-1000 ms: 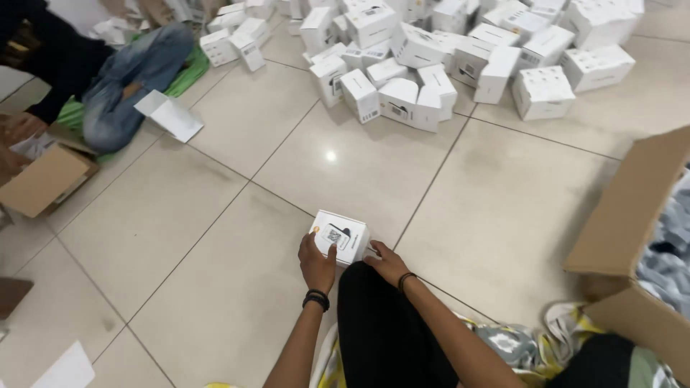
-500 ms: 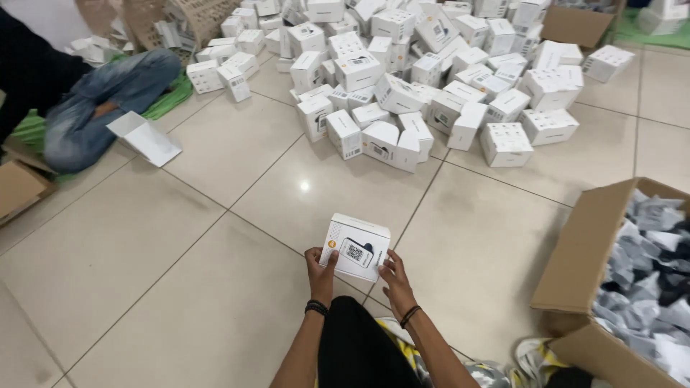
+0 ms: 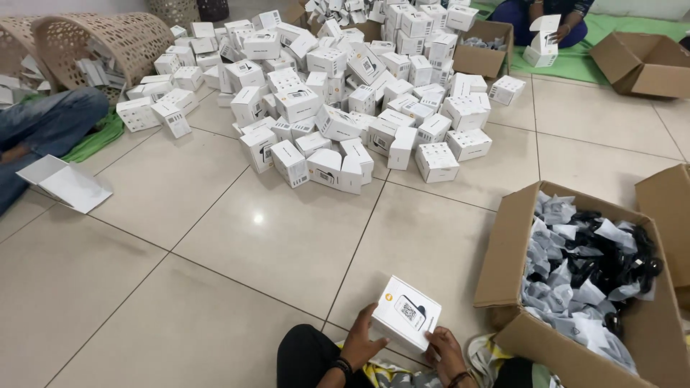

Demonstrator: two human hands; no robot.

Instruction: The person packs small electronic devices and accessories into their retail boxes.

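While both hands pinch one small white box (image 3: 407, 312) at bottom centre | risk: edge-only hold, box could tip out onto tile | left hand (image 3: 361, 340) fingers curled on its left edge | right hand (image 3: 443, 350) closed on lower right corner | open carton (image 3: 575, 284) just right, box pile (image 3: 345, 93) up top

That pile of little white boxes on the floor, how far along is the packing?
Looks done: a big heap of white boxes sits closed on the tiles. In hand: the left hand and right hand hold one white box, flat and closed as far as I can see. Left: the open cardboard carton beside the person holds many wrapped black items.
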